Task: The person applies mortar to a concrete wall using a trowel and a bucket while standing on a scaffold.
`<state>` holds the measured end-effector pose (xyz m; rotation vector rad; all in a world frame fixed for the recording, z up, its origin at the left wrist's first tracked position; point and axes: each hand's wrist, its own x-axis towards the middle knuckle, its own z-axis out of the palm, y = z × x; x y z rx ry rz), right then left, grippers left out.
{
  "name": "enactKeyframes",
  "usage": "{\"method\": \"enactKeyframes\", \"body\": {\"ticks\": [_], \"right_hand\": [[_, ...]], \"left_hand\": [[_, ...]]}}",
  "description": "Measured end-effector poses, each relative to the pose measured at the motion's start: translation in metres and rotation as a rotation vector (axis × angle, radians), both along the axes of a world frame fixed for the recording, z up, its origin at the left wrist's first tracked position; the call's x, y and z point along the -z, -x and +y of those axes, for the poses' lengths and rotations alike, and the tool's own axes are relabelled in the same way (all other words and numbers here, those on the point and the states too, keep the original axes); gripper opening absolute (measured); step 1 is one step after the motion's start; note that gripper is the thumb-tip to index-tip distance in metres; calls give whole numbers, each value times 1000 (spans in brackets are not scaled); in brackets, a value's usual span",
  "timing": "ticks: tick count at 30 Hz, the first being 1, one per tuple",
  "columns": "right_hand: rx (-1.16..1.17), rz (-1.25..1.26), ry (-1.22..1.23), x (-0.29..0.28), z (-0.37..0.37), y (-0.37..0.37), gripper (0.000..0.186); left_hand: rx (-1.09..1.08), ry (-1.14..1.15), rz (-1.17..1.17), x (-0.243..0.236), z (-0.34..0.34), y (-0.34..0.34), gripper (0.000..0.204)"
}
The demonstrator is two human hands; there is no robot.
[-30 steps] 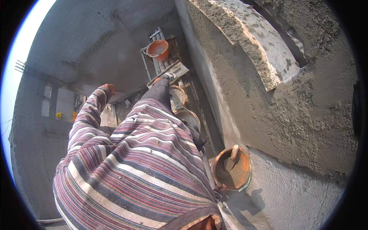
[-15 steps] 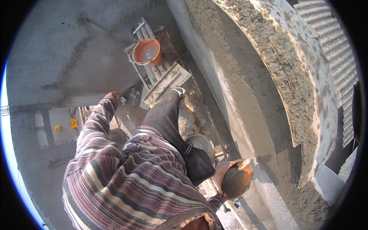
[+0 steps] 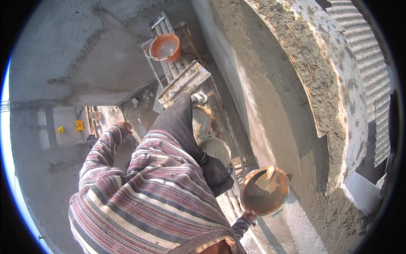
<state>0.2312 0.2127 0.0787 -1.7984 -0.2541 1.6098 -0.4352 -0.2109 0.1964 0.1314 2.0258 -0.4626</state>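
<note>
My right hand [image 3: 249, 217] grips the near edge of an orange bucket [image 3: 285, 192] at the lower right. Some wet grey mortar [image 3: 260, 195] lies inside it, and a tool's pale handle [image 3: 270, 171] sticks up at the far side. My left hand [image 3: 124, 126] is held out to the left at the end of a striped sleeve, with nothing visible in it. It is too small and shaded to make out how its fingers are set.
Beyond my foot [image 3: 199, 98], a mortar-caked board [image 3: 186, 82] lies across the scaffold poles [image 3: 167, 70], by an orange bucket [image 3: 172, 57] of cloudy liquid. Two mortar containers, one a grey bucket [image 3: 229, 153], stand beside my leg. A curved, rough-plastered wall [image 3: 292, 122] rises on the right.
The bucket in my right hand has moved up and to the right, its opening now facing me more fully. My left hand has come down a little. The whole view has shifted slightly.
</note>
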Motion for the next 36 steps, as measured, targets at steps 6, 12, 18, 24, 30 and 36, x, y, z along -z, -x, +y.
{"method": "enactKeyframes", "body": {"ticks": [6,12,18,24,30,36], "right_hand": [[-133,-38,-21,40,7,64,54],[-237,-93,88,53,22,195,61],[-570,42,189,90,49,287,64],[-611,11,146,117,44,343,70],[-577,48,45,116,39,366,76],[-493,-140,138,76,14,352,53]], "left_hand": [[105,-33,-71,189,-36,81,43],[-220,-272,1,344,101,174,46],[-139,-88,3,484,149,232,79],[-302,-271,115,551,183,258,86],[-246,-199,282,576,174,230,62],[-7,-378,382,499,164,241,40]]}}
